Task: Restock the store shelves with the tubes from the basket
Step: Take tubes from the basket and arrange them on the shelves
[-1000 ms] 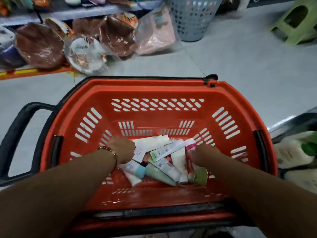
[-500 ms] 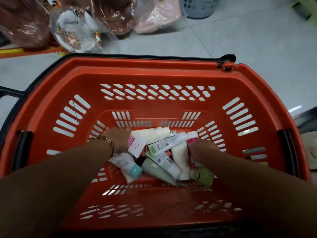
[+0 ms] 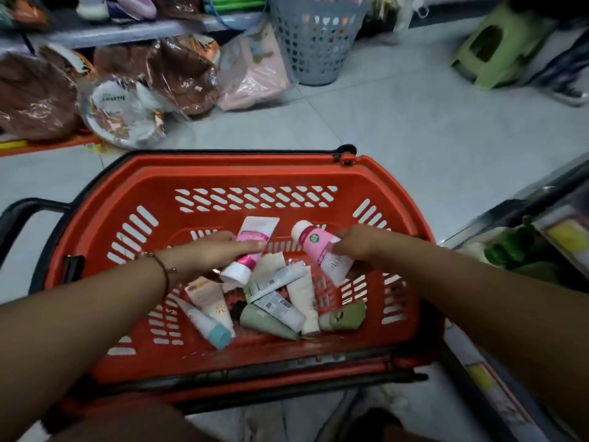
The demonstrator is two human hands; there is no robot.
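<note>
An orange shopping basket (image 3: 105, 218) with a black handle stands on the floor in front of me. Several tubes (image 3: 274, 306) lie in a heap on its bottom, white, green and one with a blue cap. My left hand (image 3: 210, 253) grips a pink-and-white tube (image 3: 251, 240) by its middle, cap pointing down, lifted above the heap. My right hand (image 3: 357, 244) grips a second pink-and-white tube (image 3: 318, 247), its white cap up and to the left, also raised over the basket.
Bagged goods (image 3: 134, 90) lie on the floor along a low shelf at the back left. A grey perforated bin (image 3: 318, 43) and a green plastic stool (image 3: 497, 46) stand behind. A shelf edge with green and white items (image 3: 516, 250) runs along the right.
Both hands were down among the tubes in the basket. Now each has lifted a pink-and-white tube up out of the heap.
</note>
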